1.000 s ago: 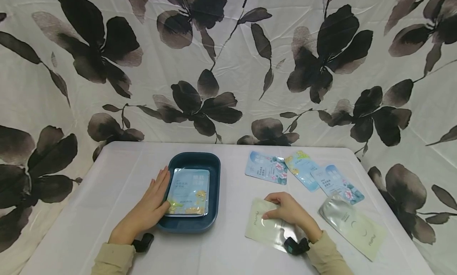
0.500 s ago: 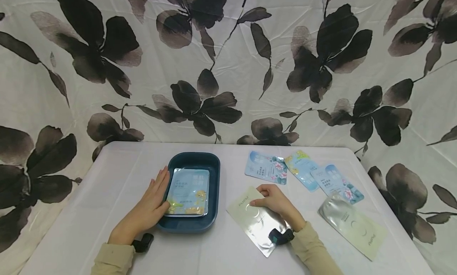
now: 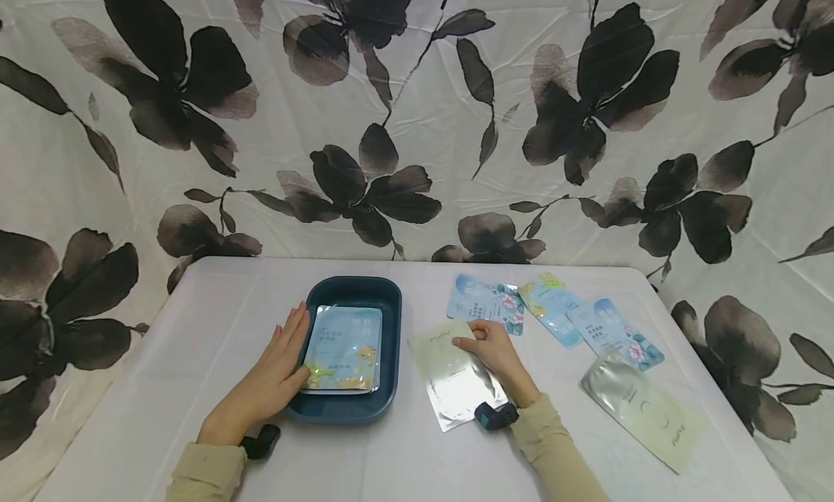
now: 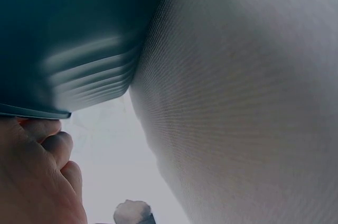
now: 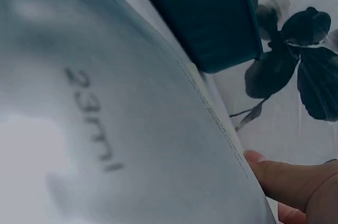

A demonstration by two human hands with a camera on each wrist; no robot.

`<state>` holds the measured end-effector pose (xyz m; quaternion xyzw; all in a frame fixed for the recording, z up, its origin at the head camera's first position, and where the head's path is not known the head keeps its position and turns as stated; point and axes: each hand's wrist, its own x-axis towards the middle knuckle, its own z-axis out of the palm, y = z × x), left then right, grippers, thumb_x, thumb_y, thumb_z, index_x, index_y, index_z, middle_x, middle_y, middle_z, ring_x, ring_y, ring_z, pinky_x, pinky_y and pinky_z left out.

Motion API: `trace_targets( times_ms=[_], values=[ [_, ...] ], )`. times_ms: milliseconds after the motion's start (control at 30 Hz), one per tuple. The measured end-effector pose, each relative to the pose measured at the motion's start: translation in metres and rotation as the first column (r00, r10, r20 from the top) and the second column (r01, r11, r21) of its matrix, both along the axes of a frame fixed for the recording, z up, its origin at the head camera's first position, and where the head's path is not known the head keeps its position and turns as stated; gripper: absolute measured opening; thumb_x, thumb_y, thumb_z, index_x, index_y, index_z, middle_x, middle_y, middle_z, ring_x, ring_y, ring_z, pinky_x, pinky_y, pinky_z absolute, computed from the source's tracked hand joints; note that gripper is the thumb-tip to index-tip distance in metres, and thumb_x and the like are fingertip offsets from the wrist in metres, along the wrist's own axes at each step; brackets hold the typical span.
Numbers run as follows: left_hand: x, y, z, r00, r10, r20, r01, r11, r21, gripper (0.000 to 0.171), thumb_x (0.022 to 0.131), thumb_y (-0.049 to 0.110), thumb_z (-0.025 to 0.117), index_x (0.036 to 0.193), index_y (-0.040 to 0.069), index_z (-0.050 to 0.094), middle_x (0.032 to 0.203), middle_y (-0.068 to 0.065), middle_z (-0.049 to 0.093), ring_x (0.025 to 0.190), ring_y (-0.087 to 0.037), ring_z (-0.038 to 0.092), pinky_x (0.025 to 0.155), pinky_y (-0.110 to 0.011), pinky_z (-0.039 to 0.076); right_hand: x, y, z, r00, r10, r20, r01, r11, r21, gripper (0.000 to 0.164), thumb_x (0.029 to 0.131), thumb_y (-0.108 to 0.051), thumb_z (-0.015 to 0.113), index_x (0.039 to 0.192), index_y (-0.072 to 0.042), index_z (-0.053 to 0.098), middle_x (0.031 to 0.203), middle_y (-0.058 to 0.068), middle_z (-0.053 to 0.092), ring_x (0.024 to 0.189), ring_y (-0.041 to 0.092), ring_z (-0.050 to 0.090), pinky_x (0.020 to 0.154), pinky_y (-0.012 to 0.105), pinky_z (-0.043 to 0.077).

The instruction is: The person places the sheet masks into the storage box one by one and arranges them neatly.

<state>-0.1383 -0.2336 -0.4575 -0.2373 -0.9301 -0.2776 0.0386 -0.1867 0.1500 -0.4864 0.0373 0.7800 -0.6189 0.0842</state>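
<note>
My left hand (image 3: 268,375) lies with straight fingers along the left side of a dark blue plastic tray (image 3: 355,292). In the left wrist view, its fingers (image 4: 58,147) are at the tray's rim. Blue face mask sachets (image 3: 345,346) lie stacked inside the tray. To the right of it, my right hand (image 3: 493,351) pinches a pale green and silver face mask sachet (image 3: 449,382) by its upper right edge, thumb on top. The right wrist view shows this sachet's silver face (image 5: 137,102) up close, marked 23ml, slightly bulging, with the thumb (image 5: 280,176) at its edge.
Several blue sachets lie at the back right: one (image 3: 482,297) behind the right hand, a yellow-and-blue one (image 3: 552,310), and another (image 3: 615,335). Another green and silver sachet (image 3: 645,415) lies at the right. A floral curtain (image 3: 417,125) hangs behind the white table (image 3: 260,277).
My right hand has carried the green and silver sachet leftward and away from me, turning it until it stands more lengthwise, nearer the tray. My left hand has stayed at the tray.
</note>
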Motion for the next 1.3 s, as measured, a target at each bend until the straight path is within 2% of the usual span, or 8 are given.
trace_targets(
  times_ms=[233,367,500,633,700,733,1033,1300],
  values=[
    [0.000,-0.001,0.000,1.000,-0.003,-0.008,0.003,1.000,0.004,0.078,0.090,0.003,0.049,0.156,-0.006,0.008,0.165,-0.020,0.001,0.150,-0.039,0.002,0.120,-0.053,0.002,-0.013,-0.014,-0.008,0.986,-0.153,-0.073,0.155,0.987,0.029,0.025,0.089,-0.002,0.067,0.111,0.010,0.066,0.081,0.015,0.072,0.063,0.013,0.063,0.055,0.021,0.049],
    [0.000,-0.001,-0.001,1.000,-0.002,-0.005,0.002,1.000,0.008,0.078,0.090,0.003,0.049,0.156,-0.006,0.008,0.165,-0.020,0.001,0.151,-0.039,0.002,0.120,-0.053,0.001,-0.017,-0.021,-0.013,0.969,-0.172,-0.178,0.188,0.979,0.073,0.038,0.087,0.000,0.062,0.124,0.009,0.060,0.085,0.016,0.072,0.059,0.010,0.060,0.053,0.020,0.046],
    [0.001,-0.001,-0.002,1.000,-0.004,-0.005,0.004,1.000,0.010,0.078,0.090,0.002,0.049,0.156,-0.006,0.008,0.165,-0.020,0.001,0.150,-0.040,0.002,0.120,-0.052,0.001,-0.015,-0.023,-0.016,0.951,-0.159,-0.265,0.186,0.979,0.081,0.054,0.085,0.003,0.058,0.138,-0.003,0.053,0.077,0.013,0.068,0.051,0.011,0.049,0.047,0.021,0.037],
    [0.000,-0.002,-0.002,1.000,-0.004,-0.004,0.004,1.000,0.011,0.078,0.090,0.003,0.049,0.156,-0.006,0.008,0.165,-0.020,0.001,0.151,-0.038,0.001,0.121,-0.051,0.000,-0.012,-0.022,-0.019,0.930,-0.145,-0.339,0.170,0.984,0.045,0.038,0.085,0.005,0.059,0.120,-0.004,0.069,0.094,0.014,0.072,0.086,0.019,0.066,0.077,0.029,0.053],
    [0.000,-0.001,-0.001,1.000,-0.003,-0.003,0.003,1.000,0.009,0.078,0.090,0.003,0.049,0.156,-0.005,0.008,0.165,-0.019,0.002,0.151,-0.038,0.001,0.121,-0.051,0.000,-0.011,-0.022,-0.020,0.923,-0.149,-0.353,0.169,0.985,0.026,0.027,0.086,0.005,0.061,0.107,-0.002,0.074,0.108,0.014,0.072,0.115,0.023,0.062,0.102,0.037,0.046],
    [0.000,-0.001,-0.001,1.000,-0.002,-0.004,0.002,1.000,0.009,0.078,0.090,0.003,0.049,0.156,-0.006,0.008,0.165,-0.019,0.002,0.151,-0.038,0.002,0.121,-0.050,0.000,-0.011,-0.022,-0.020,0.923,-0.153,-0.353,0.171,0.985,0.020,0.024,0.086,0.006,0.061,0.104,-0.001,0.075,0.113,0.015,0.071,0.125,0.025,0.056,0.109,0.040,0.040],
    [-0.001,0.000,-0.001,1.000,0.000,-0.001,0.000,1.000,0.008,0.078,0.090,0.003,0.049,0.156,-0.006,0.009,0.165,-0.020,0.002,0.150,-0.039,0.003,0.121,-0.050,0.000,-0.011,-0.021,-0.016,0.953,-0.206,-0.221,0.174,0.972,-0.156,0.029,0.089,0.005,0.060,0.116,0.002,0.071,0.132,0.019,0.061,0.134,0.030,0.047,0.113,0.044,0.035],
    [0.000,0.000,-0.002,1.000,-0.002,-0.005,0.002,1.000,0.010,0.079,0.089,0.003,0.049,0.156,-0.005,0.008,0.165,-0.019,0.002,0.151,-0.039,0.003,0.121,-0.049,0.000,-0.012,-0.021,-0.003,0.942,-0.308,-0.134,0.257,0.918,-0.300,0.037,0.087,0.004,0.058,0.123,0.002,0.068,0.135,0.015,0.060,0.122,0.024,0.057,0.094,0.025,0.047]
  ],
)
